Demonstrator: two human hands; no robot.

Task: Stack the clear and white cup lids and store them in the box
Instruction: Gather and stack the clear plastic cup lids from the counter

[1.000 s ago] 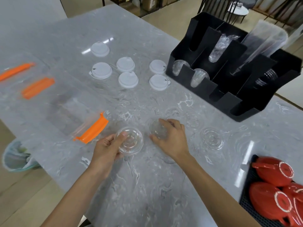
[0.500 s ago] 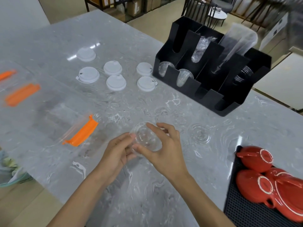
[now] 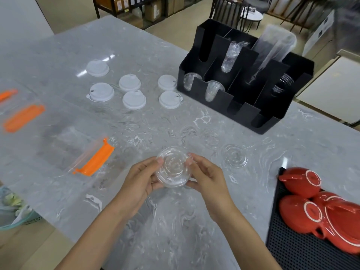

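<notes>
Joined clear lids [image 3: 173, 169] now face-up

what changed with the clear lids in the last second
The two clear lids, held apart on the table a second ago, now sit as one stack lifted between the left hand and right hand. One loose clear lid, six white lids and the black organizer stayed put.
</notes>
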